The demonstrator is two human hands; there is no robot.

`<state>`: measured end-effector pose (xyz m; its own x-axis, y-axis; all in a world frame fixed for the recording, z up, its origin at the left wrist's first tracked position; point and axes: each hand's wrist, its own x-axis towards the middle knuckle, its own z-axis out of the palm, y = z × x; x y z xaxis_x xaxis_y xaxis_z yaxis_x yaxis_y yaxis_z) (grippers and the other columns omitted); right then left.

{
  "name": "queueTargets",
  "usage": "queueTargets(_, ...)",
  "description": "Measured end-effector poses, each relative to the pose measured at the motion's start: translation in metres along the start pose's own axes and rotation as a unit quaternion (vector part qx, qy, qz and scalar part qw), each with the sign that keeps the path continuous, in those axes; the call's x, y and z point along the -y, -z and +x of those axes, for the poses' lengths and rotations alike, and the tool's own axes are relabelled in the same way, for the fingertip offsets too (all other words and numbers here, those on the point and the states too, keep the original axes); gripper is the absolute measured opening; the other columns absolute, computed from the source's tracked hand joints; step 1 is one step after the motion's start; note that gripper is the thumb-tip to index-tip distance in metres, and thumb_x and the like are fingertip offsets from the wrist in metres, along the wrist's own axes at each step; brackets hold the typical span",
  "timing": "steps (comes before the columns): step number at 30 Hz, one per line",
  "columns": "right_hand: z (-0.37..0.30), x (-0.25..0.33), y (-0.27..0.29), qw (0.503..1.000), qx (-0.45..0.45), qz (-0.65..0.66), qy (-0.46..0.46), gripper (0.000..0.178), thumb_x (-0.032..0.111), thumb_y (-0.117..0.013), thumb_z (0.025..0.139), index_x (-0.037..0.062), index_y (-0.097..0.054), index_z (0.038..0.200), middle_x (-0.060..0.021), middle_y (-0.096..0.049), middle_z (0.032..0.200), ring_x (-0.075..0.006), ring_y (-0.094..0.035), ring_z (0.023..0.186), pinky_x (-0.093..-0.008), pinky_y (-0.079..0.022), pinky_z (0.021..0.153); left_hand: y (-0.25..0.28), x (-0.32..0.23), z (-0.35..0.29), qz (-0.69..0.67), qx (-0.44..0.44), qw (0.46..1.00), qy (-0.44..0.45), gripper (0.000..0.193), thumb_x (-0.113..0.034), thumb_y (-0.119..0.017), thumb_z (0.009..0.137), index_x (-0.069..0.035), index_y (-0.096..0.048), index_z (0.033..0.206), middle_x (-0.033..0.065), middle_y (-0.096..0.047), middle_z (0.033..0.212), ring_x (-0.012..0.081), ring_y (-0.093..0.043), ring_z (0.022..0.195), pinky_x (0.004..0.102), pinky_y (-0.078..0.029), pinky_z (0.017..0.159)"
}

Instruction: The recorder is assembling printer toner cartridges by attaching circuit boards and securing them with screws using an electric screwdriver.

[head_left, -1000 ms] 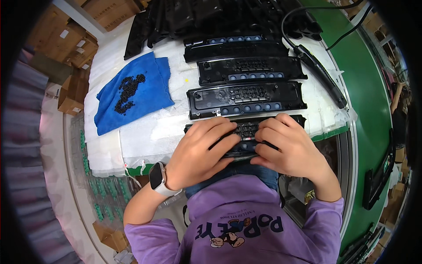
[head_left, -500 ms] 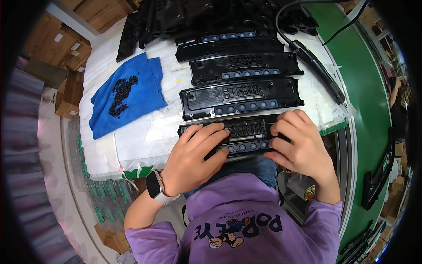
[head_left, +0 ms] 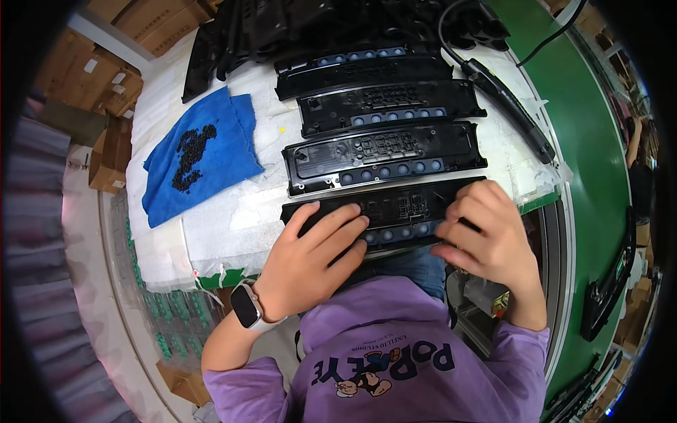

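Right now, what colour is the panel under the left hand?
The panel is black, with greyish-blue round buttons, best in the head view.

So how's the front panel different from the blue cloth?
The front panel is black and stiff-looking; the cloth is blue and soft-looking. The left hand rests on the panel, while the cloth is untouched. The panel has round buttons in a row; the cloth carries a heap of black bits.
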<state>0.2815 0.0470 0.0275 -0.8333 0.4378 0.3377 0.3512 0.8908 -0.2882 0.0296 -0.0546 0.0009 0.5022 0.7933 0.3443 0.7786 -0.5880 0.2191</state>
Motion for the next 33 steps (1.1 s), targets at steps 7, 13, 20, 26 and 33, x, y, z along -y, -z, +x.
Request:
queueTargets(7,-0.003,-0.003,-0.001,1.0,-0.011,0.022,0.01,0.031,0.019,-0.077,0.05,0.0062,-0.057,0.07,-0.0043,-0.051,0.079,-0.0229,-0.051,0.077,-0.0345,-0.04,0.068,0.002,-0.005,0.001,-0.08,-0.074,0.992,0.055,0.029,-0.011,-0.075,0.059,-0.007,-0.065,0.086,0.01,-0.061,0.11,0.0293,-0.055,0.11,0.0469,-0.04,0.092)
queueTargets(13,-0.005,-0.007,-0.004,0.999,-0.006,0.024,-0.022,0.032,0.019,-0.078,0.05,0.0053,-0.058,0.072,-0.0044,-0.051,0.079,-0.0234,-0.051,0.078,-0.0346,-0.04,0.069,0.005,-0.001,-0.001,-0.076,-0.099,0.988,0.093,0.022,-0.008,-0.072,0.066,-0.004,-0.063,0.086,0.0116,-0.062,0.103,0.0299,-0.058,0.104,0.0425,-0.042,0.09)
queueTargets(20,-0.004,-0.006,-0.011,0.999,0.008,0.032,-0.037,0.038,0.014,-0.078,0.05,0.0046,-0.056,0.08,-0.0062,-0.05,0.081,-0.0257,-0.051,0.08,-0.0358,-0.041,0.071,0.004,0.005,0.01,-0.141,-0.06,0.983,0.096,0.017,-0.002,-0.068,0.068,-0.001,-0.065,0.085,0.0104,-0.059,0.092,0.03,-0.055,0.089,0.0389,-0.043,0.078)
queueTargets(26,-0.004,-0.003,-0.014,0.998,0.001,0.039,-0.046,0.04,0.011,-0.078,0.049,0.0048,-0.055,0.081,-0.008,-0.049,0.081,-0.027,-0.051,0.079,-0.0367,-0.042,0.069,0.008,0.0,0.026,-0.157,0.012,0.978,0.14,0.019,-0.005,-0.071,0.068,-0.003,-0.064,0.085,0.0081,-0.057,0.089,0.027,-0.053,0.09,0.0364,-0.041,0.079)
queueTargets(33,-0.006,-0.003,-0.015,0.998,-0.012,0.047,-0.047,0.04,0.011,-0.079,0.049,0.0048,-0.055,0.081,-0.0078,-0.048,0.08,-0.0273,-0.05,0.078,-0.0367,-0.042,0.069,0.001,-0.005,0.031,-0.155,0.008,0.967,0.2,0.02,-0.001,-0.071,0.064,-0.003,-0.057,0.078,0.0098,-0.054,0.089,0.0289,-0.052,0.088,0.0372,-0.042,0.075)
